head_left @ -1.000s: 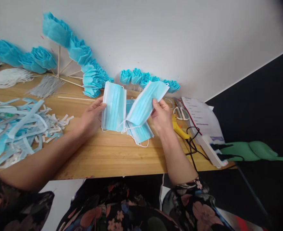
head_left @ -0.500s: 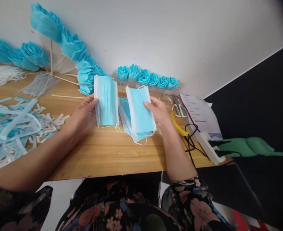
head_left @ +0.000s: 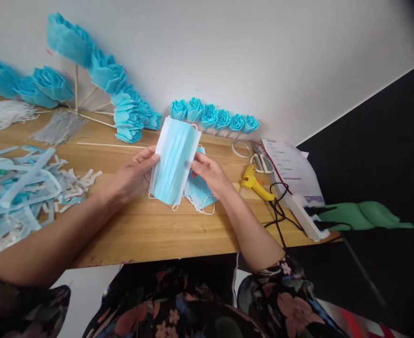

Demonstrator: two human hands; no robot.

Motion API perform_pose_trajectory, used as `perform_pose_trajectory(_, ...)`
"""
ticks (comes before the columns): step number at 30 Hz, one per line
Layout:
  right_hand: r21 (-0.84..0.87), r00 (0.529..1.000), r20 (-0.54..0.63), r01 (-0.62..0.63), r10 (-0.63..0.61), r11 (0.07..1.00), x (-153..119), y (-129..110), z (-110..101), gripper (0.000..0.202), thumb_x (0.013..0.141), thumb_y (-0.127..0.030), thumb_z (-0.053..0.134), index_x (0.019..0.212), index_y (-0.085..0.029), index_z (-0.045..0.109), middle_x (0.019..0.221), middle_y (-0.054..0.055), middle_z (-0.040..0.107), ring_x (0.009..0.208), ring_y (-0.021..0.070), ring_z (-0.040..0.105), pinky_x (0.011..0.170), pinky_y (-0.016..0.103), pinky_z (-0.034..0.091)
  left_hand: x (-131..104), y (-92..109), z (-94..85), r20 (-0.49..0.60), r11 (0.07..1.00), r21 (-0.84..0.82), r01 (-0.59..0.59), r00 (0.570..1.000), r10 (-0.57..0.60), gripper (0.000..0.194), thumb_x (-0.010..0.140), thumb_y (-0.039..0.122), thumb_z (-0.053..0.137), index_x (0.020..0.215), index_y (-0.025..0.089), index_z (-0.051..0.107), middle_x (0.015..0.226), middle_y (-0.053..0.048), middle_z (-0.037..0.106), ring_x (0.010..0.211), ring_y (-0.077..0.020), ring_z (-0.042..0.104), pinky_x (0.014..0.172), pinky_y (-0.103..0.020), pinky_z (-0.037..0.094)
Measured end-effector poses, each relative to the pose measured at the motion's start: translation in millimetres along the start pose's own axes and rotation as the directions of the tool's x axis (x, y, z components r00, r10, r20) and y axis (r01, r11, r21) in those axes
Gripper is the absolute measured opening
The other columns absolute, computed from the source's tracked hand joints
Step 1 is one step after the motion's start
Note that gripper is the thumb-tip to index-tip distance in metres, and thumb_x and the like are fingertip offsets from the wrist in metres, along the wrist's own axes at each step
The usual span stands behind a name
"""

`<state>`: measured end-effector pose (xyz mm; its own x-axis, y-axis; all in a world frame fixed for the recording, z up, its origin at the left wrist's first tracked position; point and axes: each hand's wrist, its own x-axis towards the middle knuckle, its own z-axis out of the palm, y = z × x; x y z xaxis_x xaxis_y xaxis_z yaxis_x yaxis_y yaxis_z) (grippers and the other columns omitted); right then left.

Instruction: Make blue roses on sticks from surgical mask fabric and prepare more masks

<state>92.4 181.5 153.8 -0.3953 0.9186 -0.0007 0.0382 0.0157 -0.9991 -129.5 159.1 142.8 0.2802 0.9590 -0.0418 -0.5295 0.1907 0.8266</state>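
A light blue pleated face mask (head_left: 175,162) is held up over the table, tilted, with its white ear loops showing at the corners. My left hand (head_left: 134,172) pinches its left edge, thumb in front. At the right edge, my right hand (head_left: 212,172) has its fingers closed on the mask, the fingertips partly behind it. Whether a second mask lies behind the front one is hidden. Below and to the right, more blue face masks (head_left: 200,191) lie on the wooden table (head_left: 150,234), partly covered by my right hand and the held mask.
Blue mask-fabric flowers (head_left: 208,115) line the wall, some on wooden sticks. Cut strips (head_left: 27,183) heap at left near grey wires (head_left: 58,126). At right are a yellow glue gun (head_left: 258,184), scissors (head_left: 261,163), a wire coil (head_left: 242,149), a printed sheet (head_left: 291,169) and a power strip (head_left: 307,218).
The two masks, held apart in separate hands before, have come together into what looks like one. My left hand moved right and my right hand moved left. The glue gun is more exposed.
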Motion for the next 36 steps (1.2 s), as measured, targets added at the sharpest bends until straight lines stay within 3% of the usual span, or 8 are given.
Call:
perform_pose_trajectory(3,0.068,0.999,0.013,-0.042,0.041,0.997,-1.6,0.6,3.1,0.052,0.068,-0.058,0.085,0.104,-0.023,0.074,0.098,0.004,0.076,0.094,0.0218,0.069,0.084,0.038,0.057,0.2,-1.4,-0.8,0.026,0.999,0.039,0.003,1.000,-0.004,0.041,0.083,0.029,0.081,0.120,0.017,0.071,0.105,-0.010,0.077,0.096,-0.0257,0.074,0.080,-0.034,0.062)
perform_pose_trajectory(6,0.045,0.993,-0.112,-0.031,0.036,0.999,-1.0,1.2,-1.1,0.045,0.067,-0.060,0.084,0.086,-0.022,0.071,0.082,0.001,0.072,0.078,0.0177,0.065,0.075,0.034,0.056,3.5,-4.6,-6.4,0.006,0.992,0.120,-0.031,1.000,0.030,0.044,0.078,0.029,0.085,0.118,0.018,0.072,0.097,-0.008,0.077,0.080,-0.0212,0.073,0.069,-0.029,0.060)
perform_pose_trajectory(13,-0.043,0.977,-0.211,0.016,-0.025,0.999,1.4,0.8,-9.8,0.044,0.073,-0.064,0.079,0.083,-0.023,0.068,0.060,-0.004,0.057,0.054,0.0128,0.052,0.053,0.028,0.046,2.2,-3.0,-7.0,-0.087,0.915,0.396,-0.082,0.988,0.127,0.043,0.081,0.035,0.081,0.117,0.015,0.069,0.072,-0.003,0.072,0.053,-0.0135,0.062,0.050,-0.023,0.048)
perform_pose_trajectory(18,0.046,0.928,-0.340,0.178,-0.152,0.983,-0.2,-11.9,-32.1,0.045,0.075,-0.061,0.077,0.105,-0.028,0.069,0.088,0.001,0.072,0.088,0.0216,0.070,0.072,0.035,0.059,-3.0,6.0,3.7,-0.037,0.935,0.340,-0.097,0.992,0.117,0.047,0.084,0.039,0.078,0.123,0.014,0.065,0.085,-0.007,0.076,0.063,-0.0172,0.070,0.059,-0.027,0.055)
perform_pose_trajectory(22,0.068,0.859,-0.464,0.280,-0.218,0.958,-2.6,-24.3,-51.3,0.043,0.076,-0.058,0.074,0.109,-0.031,0.069,0.116,0.003,0.073,0.124,0.0263,0.063,0.094,0.042,0.058,-0.4,5.7,4.2,-0.115,0.960,0.272,-0.071,0.988,0.106,0.037,0.083,0.032,0.078,0.113,0.013,0.067,0.083,-0.007,0.075,0.064,-0.0164,0.070,0.061,-0.026,0.056)
perform_pose_trajectory(30,0.155,0.914,-0.378,0.217,-0.145,0.964,-5.9,-19.0,-38.2,0.046,0.079,-0.055,0.072,0.119,-0.032,0.067,0.124,0.001,0.073,0.125,0.0242,0.064,0.103,0.042,0.055,0.4,8.9,4.5,-0.198,0.986,0.168,-0.004,0.980,0.038,0.025,0.083,0.021,0.069,0.106,0.012,0.067,0.080,-0.007,0.074,0.066,-0.0162,0.069,0.065,-0.027,0.055)
perform_pose_trajectory(33,0.024,0.940,-0.323,0.128,-0.114,0.991,0.2,-7.0,-41.2,0.049,0.080,-0.058,0.071,0.121,-0.030,0.068,0.117,0.002,0.075,0.113,0.0258,0.069,0.096,0.044,0.057,0.1,8.7,3.8,-0.163,0.987,0.158,0.004,0.986,0.022,0.026,0.083,0.022,0.069,0.107,0.013,0.067,0.083,-0.007,0.074,0.069,-0.0177,0.070,0.068,-0.029,0.055)
perform_pose_trajectory(36,-0.417,0.955,-0.295,-0.101,-0.030,0.903,5.9,1.0,-47.3,0.043,0.088,-0.046,0.066,0.126,-0.026,0.069,0.103,0.005,0.079,0.103,0.0274,0.072,0.093,0.045,0.056,0.8,6.3,2.0,-0.130,0.989,0.145,0.000,0.991,0.019,0.029,0.082,0.023,0.071,0.109,0.013,0.066,0.084,-0.008,0.075,0.070,-0.0184,0.070,0.067,-0.029,0.055)
